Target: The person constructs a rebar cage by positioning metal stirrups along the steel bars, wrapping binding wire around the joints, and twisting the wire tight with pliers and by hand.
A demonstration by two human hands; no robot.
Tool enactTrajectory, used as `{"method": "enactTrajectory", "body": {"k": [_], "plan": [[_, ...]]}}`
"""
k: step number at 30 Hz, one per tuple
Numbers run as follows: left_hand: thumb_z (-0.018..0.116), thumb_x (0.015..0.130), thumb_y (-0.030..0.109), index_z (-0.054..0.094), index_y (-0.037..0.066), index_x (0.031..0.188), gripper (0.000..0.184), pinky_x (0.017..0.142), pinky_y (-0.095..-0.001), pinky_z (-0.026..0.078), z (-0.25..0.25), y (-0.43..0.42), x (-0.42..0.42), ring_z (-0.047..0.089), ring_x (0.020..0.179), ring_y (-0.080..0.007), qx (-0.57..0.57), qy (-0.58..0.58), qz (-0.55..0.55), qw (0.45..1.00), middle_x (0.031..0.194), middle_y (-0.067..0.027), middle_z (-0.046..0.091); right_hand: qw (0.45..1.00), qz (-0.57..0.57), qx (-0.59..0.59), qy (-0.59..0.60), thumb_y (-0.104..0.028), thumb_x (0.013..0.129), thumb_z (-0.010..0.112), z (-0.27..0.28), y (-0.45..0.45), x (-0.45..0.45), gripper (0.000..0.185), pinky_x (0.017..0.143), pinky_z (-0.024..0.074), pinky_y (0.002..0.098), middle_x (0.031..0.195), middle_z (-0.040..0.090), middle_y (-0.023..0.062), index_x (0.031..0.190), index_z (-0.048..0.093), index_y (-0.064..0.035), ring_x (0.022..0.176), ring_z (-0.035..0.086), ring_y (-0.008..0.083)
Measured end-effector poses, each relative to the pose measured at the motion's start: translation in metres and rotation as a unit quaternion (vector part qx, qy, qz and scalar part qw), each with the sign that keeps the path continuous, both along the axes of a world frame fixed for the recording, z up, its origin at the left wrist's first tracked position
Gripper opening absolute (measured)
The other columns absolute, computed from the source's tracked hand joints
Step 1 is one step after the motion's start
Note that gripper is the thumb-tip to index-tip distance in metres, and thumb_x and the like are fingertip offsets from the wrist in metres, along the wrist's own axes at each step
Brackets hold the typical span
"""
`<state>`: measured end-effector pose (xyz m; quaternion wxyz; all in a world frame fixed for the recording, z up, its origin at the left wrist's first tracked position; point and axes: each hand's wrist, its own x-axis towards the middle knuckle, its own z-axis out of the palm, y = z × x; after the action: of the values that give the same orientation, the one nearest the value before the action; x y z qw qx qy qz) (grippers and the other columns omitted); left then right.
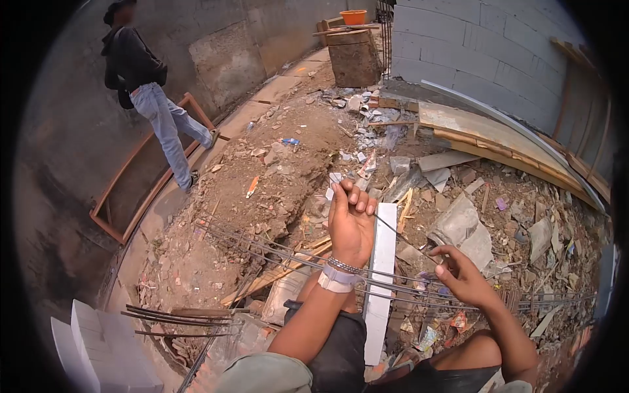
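My left hand is raised at the centre with its fingers curled and a bracelet and pale band at the wrist. A thin dark wire slants down from its fingertips to my right hand, where thumb and forefinger pinch the lower end. Below both hands, a bundle of long steel bars crosses from left to right. A white board lies lengthwise under the bars, between my legs.
Rubble and litter cover the uneven ground. Wooden planks lie by the grey block wall. A person stands at upper left beside a wooden frame. An orange basin sits at the back.
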<state>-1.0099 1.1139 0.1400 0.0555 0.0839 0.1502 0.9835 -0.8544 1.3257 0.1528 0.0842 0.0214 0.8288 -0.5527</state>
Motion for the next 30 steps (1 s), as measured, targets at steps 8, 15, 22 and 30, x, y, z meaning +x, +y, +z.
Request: {"method": "enactTrajectory", "body": {"k": [8,15,22,30], "plan": [[0.044,0.107,0.028,0.051,0.01,0.099,0.021,0.063,-0.0289,0.037,-0.009,-0.011,-0.024,0.038,0.065,-0.0125,0.089,-0.007,-0.079,0.993,0.076,0.0009,0.043,0.991,0.088,-0.021,-0.1,-0.025,0.105,0.05,-0.015,0.014,-0.007,0.028,0.071,0.0438,0.0297,0.085,0.055,0.0021,0.105,0.06,0.0006,0.078,0.05,0.0112],[0.037,0.109,0.033,0.045,0.011,0.09,0.03,0.063,-0.0298,0.035,-0.009,-0.024,-0.022,0.035,0.064,-0.0125,0.111,-0.003,-0.087,0.99,0.073,0.0015,0.038,0.995,0.091,0.033,0.034,-0.031,0.106,0.046,-0.017,0.008,-0.007,0.032,0.06,0.036,0.0247,0.075,0.048,-0.0026,0.092,0.056,-0.0044,0.066,0.04,0.006],[0.036,0.109,0.035,0.044,0.013,0.089,0.031,0.064,-0.0293,0.035,-0.003,-0.006,-0.003,0.033,0.064,-0.0115,0.05,0.0,-0.082,0.995,0.073,0.003,0.037,1.0,0.016,-0.018,0.008,-0.02,0.103,0.052,-0.006,-0.008,-0.014,0.023,0.067,0.0453,0.0279,0.079,0.056,0.0018,0.108,0.061,0.0006,0.07,0.051,0.0114],[0.038,0.108,0.028,0.039,0.014,0.078,0.033,0.051,-0.027,0.025,-0.013,-0.015,-0.015,0.021,0.052,-0.0092,0.115,-0.065,-0.101,0.986,0.063,0.005,0.026,0.965,0.001,0.093,0.245,-0.013,0.097,0.06,-0.009,-0.022,-0.02,0.02,0.068,0.0519,0.0359,0.088,0.07,0.0164,0.11,0.066,0.0006,0.075,0.068,0.0217]]}}
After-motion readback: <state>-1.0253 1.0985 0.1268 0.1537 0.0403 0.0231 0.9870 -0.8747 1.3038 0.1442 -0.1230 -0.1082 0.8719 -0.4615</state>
